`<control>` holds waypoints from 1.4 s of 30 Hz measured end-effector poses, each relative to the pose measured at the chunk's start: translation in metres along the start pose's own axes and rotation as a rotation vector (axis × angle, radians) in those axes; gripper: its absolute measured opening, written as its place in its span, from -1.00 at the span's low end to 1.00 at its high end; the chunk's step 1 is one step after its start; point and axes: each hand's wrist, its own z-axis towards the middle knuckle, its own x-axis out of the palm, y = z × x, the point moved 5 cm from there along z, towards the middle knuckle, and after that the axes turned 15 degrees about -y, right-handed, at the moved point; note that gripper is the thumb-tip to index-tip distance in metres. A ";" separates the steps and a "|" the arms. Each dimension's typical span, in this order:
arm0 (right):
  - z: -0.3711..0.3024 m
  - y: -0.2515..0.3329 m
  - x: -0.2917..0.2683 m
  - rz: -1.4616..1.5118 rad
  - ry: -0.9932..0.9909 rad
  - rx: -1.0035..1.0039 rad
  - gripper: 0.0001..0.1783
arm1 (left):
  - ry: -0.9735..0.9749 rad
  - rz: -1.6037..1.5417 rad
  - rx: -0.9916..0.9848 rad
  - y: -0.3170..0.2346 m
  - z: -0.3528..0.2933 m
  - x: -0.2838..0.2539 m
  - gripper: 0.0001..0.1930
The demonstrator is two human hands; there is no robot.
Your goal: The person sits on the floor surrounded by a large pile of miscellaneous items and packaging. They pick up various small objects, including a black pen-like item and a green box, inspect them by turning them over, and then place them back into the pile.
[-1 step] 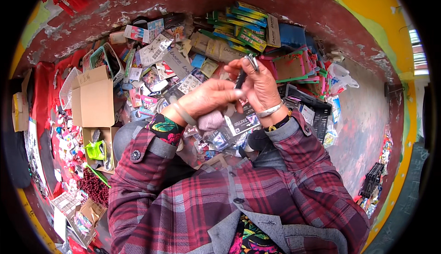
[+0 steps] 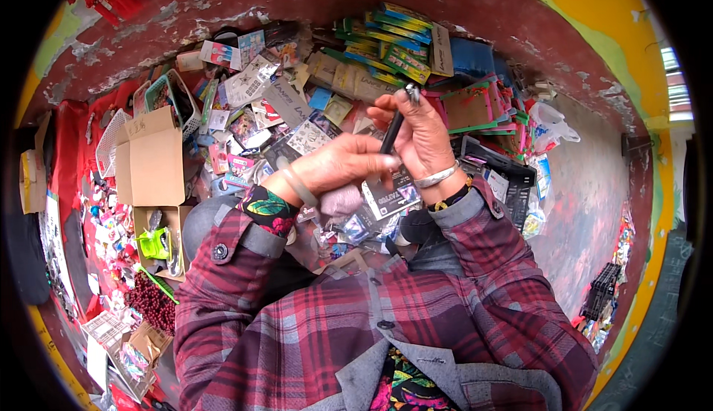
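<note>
A slim black stick-like thing with a shiny metal piece at its upper end slants between my hands. My right hand is closed around its upper part, the metal end showing by the thumb. The thumb and fingers of my left hand pinch its lower end. I cannot make out exactly what kind of tool it is. Below my left hand lies a fuzzy pink thing. Near it is a dark flat package, partly beneath my right wrist.
An open cardboard box with a bright green item stands at my left, near white baskets and dark red beads. Packets and cards heap ahead against the wall. Yellow-green boxes, coloured frames and a black crate lie right.
My left hand has drawn slightly down and back along the black thing, so more of its length shows. The metal end has shifted a little up and right within my right hand.
</note>
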 end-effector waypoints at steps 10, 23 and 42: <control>-0.003 0.007 0.006 0.025 0.170 0.133 -0.73 | -0.021 -0.310 -0.122 -0.008 -0.008 0.003 -0.66; -0.015 0.001 0.015 -0.137 0.537 0.192 -0.63 | -0.099 -0.315 -0.021 -0.019 -0.009 0.001 -0.68; 0.004 0.015 -0.017 -0.920 0.385 0.041 -0.63 | -0.604 -0.051 0.106 -0.013 0.002 -0.055 -0.78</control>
